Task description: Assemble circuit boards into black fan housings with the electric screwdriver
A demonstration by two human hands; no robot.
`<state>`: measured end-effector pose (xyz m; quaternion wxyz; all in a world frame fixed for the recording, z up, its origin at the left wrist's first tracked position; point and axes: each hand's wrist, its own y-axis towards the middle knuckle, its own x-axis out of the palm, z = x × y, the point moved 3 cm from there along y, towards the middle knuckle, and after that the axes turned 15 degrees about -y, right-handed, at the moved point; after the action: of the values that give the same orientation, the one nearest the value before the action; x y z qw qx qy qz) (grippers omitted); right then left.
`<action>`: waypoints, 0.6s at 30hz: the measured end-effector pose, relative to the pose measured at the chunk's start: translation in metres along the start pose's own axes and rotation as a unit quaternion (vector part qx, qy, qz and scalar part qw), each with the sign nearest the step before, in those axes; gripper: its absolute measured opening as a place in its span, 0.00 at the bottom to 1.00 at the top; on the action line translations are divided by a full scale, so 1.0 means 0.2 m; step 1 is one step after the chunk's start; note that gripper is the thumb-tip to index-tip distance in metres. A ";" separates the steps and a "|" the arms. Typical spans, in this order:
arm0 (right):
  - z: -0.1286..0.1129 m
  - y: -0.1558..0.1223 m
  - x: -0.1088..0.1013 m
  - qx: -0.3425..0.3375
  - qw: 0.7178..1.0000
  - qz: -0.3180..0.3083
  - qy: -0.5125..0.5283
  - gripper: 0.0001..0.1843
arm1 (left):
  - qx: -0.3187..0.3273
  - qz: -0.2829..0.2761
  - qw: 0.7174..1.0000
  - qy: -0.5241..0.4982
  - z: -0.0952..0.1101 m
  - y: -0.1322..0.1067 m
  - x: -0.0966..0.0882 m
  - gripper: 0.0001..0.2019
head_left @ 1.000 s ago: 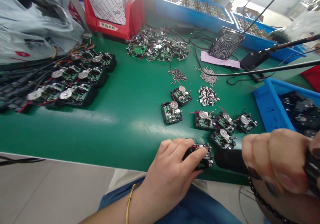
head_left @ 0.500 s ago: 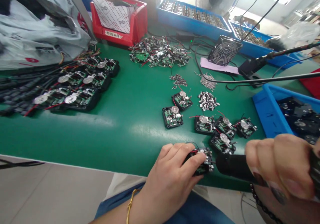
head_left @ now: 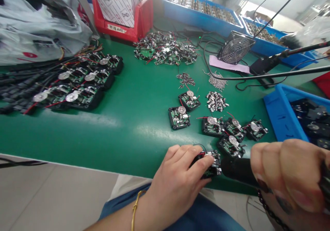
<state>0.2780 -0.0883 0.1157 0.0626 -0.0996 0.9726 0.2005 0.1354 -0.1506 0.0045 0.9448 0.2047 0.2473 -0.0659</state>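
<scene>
Near the front edge of the green table, my left hand (head_left: 182,181) is closed around a small black housing with a circuit board (head_left: 213,164) in it. The thumb and fingers cover much of that unit. On the right, my right hand (head_left: 288,174) wraps round the thick black body of an electric screwdriver (head_left: 238,169). It lies almost level, with its front end close against the right side of the held unit; the bit itself is barely visible. Just beyond the hands sit several similar units, among them a housing with a silver disc (head_left: 231,145).
Small piles of screws (head_left: 217,80) and metal parts (head_left: 216,101) lie mid-table. Behind them are heaped circuit boards (head_left: 165,48), a red bin (head_left: 116,29) and a small fan (head_left: 235,48). Cabled units (head_left: 85,96) fill the left; a blue crate (head_left: 278,110) stands at right.
The whole view has shifted slightly. The screwdriver's front end now sits closer to the held unit, covering the thin bit seen before. Both hands keep their grip.
</scene>
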 end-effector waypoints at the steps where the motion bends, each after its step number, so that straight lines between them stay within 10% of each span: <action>1: -0.01 0.00 0.02 -0.001 1.000 0.008 -0.003 0.19 | 0.002 -0.002 1.000 0.000 0.00 0.00 0.00 0.18; 18: 0.06 0.01 -0.10 0.025 0.998 0.036 0.047 0.09 | -0.017 0.038 0.999 0.014 -0.01 0.00 0.00 0.17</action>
<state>0.2974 -0.0780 0.1099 0.0117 -0.0721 0.9821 0.1737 0.1342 -0.1502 0.0025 0.9463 0.1986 0.2539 -0.0231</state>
